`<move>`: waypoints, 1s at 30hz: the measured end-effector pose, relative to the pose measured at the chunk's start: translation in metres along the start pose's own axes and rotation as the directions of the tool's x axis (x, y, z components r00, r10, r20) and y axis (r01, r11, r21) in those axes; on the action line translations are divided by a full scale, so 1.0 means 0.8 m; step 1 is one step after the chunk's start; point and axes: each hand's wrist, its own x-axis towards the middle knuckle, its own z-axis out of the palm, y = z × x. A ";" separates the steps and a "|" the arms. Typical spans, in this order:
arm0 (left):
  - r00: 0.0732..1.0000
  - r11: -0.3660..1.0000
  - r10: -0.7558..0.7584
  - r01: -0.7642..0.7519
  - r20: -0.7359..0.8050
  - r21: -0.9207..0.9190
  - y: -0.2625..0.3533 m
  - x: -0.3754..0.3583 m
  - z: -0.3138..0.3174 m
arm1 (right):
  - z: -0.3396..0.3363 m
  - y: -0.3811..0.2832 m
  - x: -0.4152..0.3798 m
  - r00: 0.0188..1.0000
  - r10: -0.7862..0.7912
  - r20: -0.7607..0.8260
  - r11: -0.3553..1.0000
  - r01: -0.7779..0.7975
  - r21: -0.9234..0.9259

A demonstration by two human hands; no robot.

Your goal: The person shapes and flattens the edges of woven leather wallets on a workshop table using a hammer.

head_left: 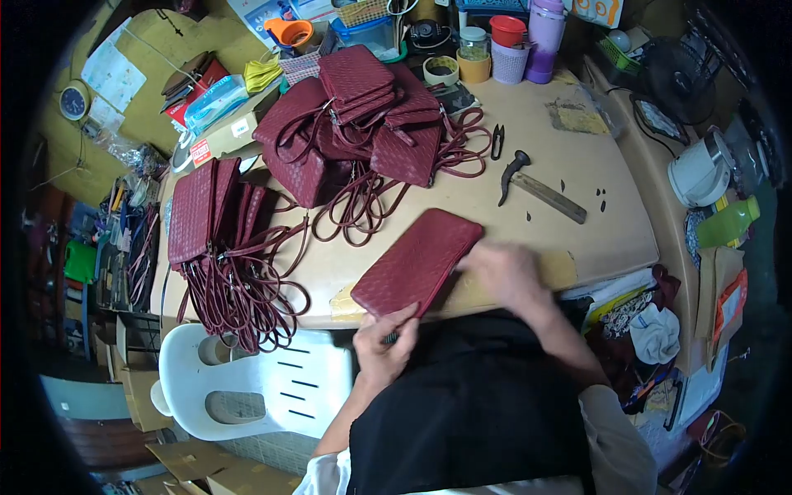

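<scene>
A maroon woven-pattern wallet pouch (417, 262) is tilted over the front edge of the table. My left hand (384, 351) is closed on its near end, thumb along the lower corner, with something small and dark by the fingers. At the pouch's right side is my right hand (507, 276), blurred by motion, so its fingers and anything in them cannot be made out. Matching pouches with thin straps lie in a tall heap (359, 115) at the back and in a second stack (202, 210) on the left.
A hammer (544, 194) and small black thread snips (497, 142) lie right of the heap. Tape, jars and a purple bottle (544, 41) line the table's back. A white plastic chair (305, 388) stands at the front left. Looped straps (256, 305) hang over the table's left edge.
</scene>
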 end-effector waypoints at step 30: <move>0.788 0.801 0.409 -0.552 0.460 0.233 0.073 0.081 0.058 | 0.016 -0.019 -0.019 0.936 0.297 -0.191 0.395 0.061 0.917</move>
